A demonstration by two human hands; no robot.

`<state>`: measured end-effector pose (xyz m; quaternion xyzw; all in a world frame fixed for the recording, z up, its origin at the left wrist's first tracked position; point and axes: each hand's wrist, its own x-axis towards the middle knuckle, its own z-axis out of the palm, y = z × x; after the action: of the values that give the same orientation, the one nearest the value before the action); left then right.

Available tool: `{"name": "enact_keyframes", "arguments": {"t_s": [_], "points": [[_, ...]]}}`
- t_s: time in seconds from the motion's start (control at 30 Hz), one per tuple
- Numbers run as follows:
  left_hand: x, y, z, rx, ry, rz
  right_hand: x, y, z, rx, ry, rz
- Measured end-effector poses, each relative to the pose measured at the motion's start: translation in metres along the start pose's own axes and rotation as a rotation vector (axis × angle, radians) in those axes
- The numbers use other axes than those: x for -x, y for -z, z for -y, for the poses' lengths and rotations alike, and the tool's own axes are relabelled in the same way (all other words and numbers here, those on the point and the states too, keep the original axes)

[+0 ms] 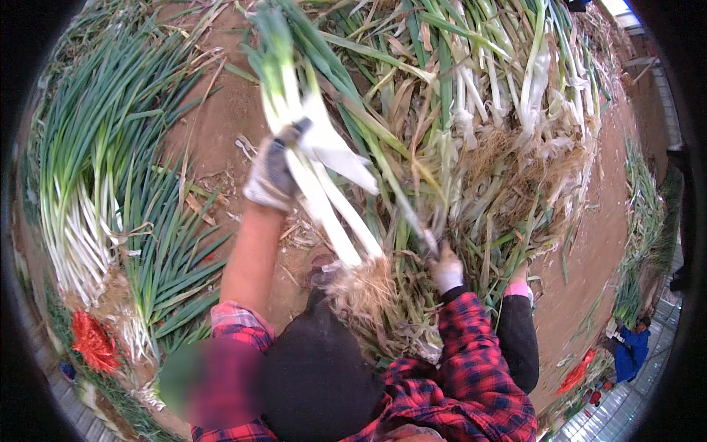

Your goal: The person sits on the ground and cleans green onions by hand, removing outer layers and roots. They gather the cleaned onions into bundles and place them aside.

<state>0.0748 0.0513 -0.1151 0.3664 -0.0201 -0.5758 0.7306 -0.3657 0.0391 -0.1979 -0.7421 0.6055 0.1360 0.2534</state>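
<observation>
My left hand (273, 171), in a dark and white work glove, grips a few green onion stalks (327, 218) around their white shafts. Their green leaves point away from me, and the root tufts (364, 284) hang towards my lap. A loose white sheath (337, 152) sticks out beside the shafts. My right hand (446, 268) closes on the pale lower end of a long stripped leaf (381, 157), whose green part runs back towards the held stalks. Some motion blur hides the finger details.
A large heap of untrimmed green onions (525, 105) with dry leaves and roots lies ahead right. Cleaner onions (88, 221) lie in bunches at left, near red plastic ties (95, 342). Another person's sleeved arm (516, 337) is right of mine; a person in blue (631, 351) sits farther right.
</observation>
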Motion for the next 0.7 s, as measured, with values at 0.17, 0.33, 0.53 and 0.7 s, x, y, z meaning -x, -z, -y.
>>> {"name": "enact_keyframes", "arguments": {"t_s": [0.17,0.33,0.53,0.7], "points": [[-0.008,0.003,-0.028,-0.082,0.033,-0.096,0.010,0.005,-0.035,-0.713,-0.018,0.079],[0.015,0.040,0.041,-0.137,0.272,-0.171,0.045,0.050,0.064,-1.453,-0.072,0.244],[0.022,0.003,0.076,-0.068,0.342,-0.093,0.064,0.067,0.122,-0.961,0.173,0.037],[0.018,-0.014,0.104,-0.011,0.522,0.093,0.071,0.053,0.121,-0.975,0.223,0.075]]}}
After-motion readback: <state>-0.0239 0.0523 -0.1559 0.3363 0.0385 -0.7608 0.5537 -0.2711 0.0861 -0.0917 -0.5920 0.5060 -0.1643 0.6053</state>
